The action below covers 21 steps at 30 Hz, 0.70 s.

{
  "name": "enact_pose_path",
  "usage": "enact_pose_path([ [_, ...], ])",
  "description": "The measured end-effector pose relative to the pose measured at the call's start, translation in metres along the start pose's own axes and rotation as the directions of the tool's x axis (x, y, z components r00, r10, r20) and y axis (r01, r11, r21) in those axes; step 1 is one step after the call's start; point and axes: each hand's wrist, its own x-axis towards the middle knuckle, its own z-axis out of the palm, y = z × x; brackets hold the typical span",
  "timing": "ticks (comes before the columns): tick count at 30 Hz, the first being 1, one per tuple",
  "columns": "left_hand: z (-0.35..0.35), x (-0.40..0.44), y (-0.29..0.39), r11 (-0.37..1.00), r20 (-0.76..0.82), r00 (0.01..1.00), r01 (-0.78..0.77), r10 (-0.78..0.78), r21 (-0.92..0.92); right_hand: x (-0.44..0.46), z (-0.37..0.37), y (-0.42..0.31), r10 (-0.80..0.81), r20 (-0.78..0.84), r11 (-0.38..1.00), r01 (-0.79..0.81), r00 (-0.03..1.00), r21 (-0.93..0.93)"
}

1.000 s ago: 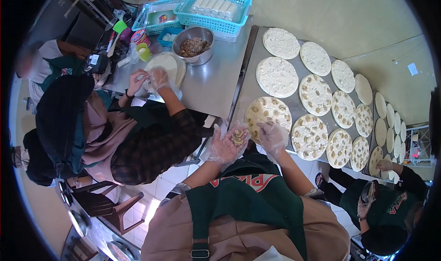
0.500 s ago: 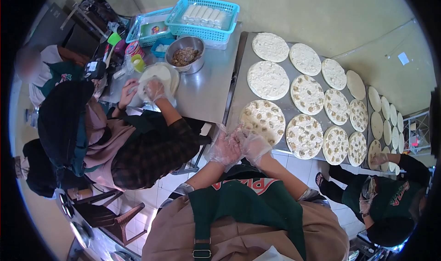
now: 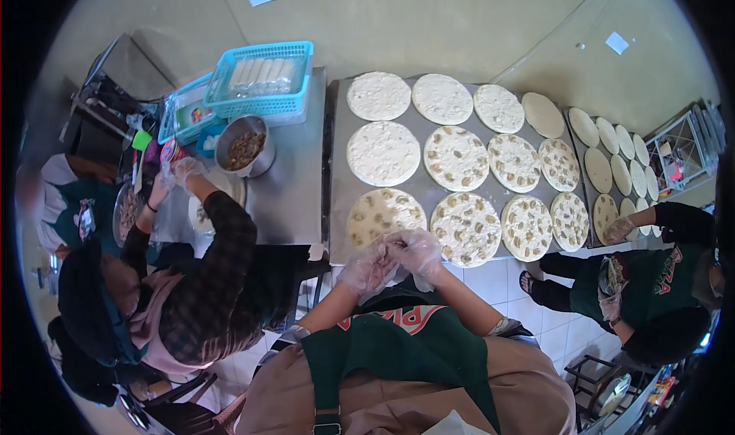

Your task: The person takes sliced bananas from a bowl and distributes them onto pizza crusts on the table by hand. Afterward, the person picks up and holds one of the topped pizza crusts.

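Observation:
Both of my hands wear clear plastic gloves and meet in front of my apron, at the near edge of the metal table. My left hand is cupped palm up; at the earlier moment toppings lay in it, and now they are mostly hidden. Fingers of my right hand are pinched together over the left palm; what they hold is too small to make out. Just beyond the hands lies a round dough base with brown topping pieces. To its right, another topped base lies flat.
Several more bases cover the metal table. On the left table stand a steel bowl of brown filling and a blue basket of wrapped rolls. A co-worker works at left; another person is at right.
My right hand has come from above the near base to my left palm. The view has swung, so the tables appear further left. The co-worker's hands at left have lifted off the dough stack.

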Motion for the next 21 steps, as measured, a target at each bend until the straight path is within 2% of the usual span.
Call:
enact_pose_path([
  [1,0.008,0.004,0.0,0.995,0.026,1.0,-0.004,0.001,0.1,0.001,-0.004,0.009,0.092,0.021,0.96,-0.095,0.995,0.265],
  [2,0.008,0.014,-0.002,0.994,0.026,1.0,0.003,-0.005,0.106,0.001,-0.01,0.018,0.173,0.065,0.841,-0.182,0.983,0.509],
  [3,0.005,0.026,-0.007,0.992,-0.03,1.0,0.012,-0.008,0.125,0.002,-0.017,0.026,0.178,0.061,0.839,-0.184,0.982,0.513],
  [5,0.015,0.042,-0.014,0.989,-0.093,0.995,0.031,-0.017,0.144,0.004,-0.034,0.037,0.32,0.082,0.671,-0.287,0.944,0.684],
  [6,0.019,0.052,-0.016,0.993,-0.015,0.999,0.038,-0.036,0.111,0.005,-0.039,0.046,0.363,0.082,0.566,-0.29,0.928,0.772],
  [7,0.028,0.06,-0.016,0.996,0.062,0.997,0.044,-0.048,0.078,0.007,-0.048,0.054,0.365,0.087,0.561,-0.293,0.927,0.774],
  [8,0.035,0.068,-0.018,0.996,0.057,0.997,0.044,-0.048,0.077,0.01,-0.058,0.062,0.375,0.127,0.361,-0.271,0.918,0.892],
  [9,0.042,0.076,-0.019,0.997,0.057,0.996,0.065,-0.063,-0.033,0.012,-0.068,0.071,0.374,0.168,0.142,-0.236,0.912,0.961],
  [10,0.053,0.082,-0.018,0.986,0.06,0.995,0.084,-0.076,-0.145,0.015,-0.077,0.077,0.369,0.113,0.17,-0.187,0.922,0.968],
  [11,0.062,0.087,-0.017,0.986,0.054,0.996,0.08,-0.073,-0.147,0.017,-0.087,0.082,0.367,0.121,0.166,-0.193,0.922,0.967],
  [13,0.079,0.095,-0.016,0.933,0.149,0.985,0.128,-0.082,-0.337,0.021,-0.11,0.088,0.313,0.183,-0.079,-0.167,0.932,0.983],
  [15,0.084,0.107,-0.017,0.934,0.149,0.987,0.113,-0.066,-0.339,0.026,-0.125,0.092,0.362,0.19,-0.04,-0.189,0.913,0.981],
  [17,0.085,0.117,-0.02,0.935,0.15,0.987,0.099,-0.05,-0.34,0.031,-0.133,0.102,0.321,0.197,0.474,-0.337,0.926,0.813],
  [18,0.084,0.123,-0.021,0.943,0.171,0.984,0.1,-0.046,-0.317,0.033,-0.134,0.102,0.32,0.205,0.471,-0.343,0.925,0.813],
  [20,0.088,0.133,-0.023,0.95,0.189,0.981,0.096,-0.04,-0.297,0.037,-0.139,0.087,0.11,0.125,0.753,-0.165,0.986,0.637],
  [21,0.091,0.137,-0.025,0.948,0.178,0.983,0.103,-0.05,-0.3,0.041,-0.133,0.092,0.108,0.13,0.753,-0.166,0.986,0.637],
])
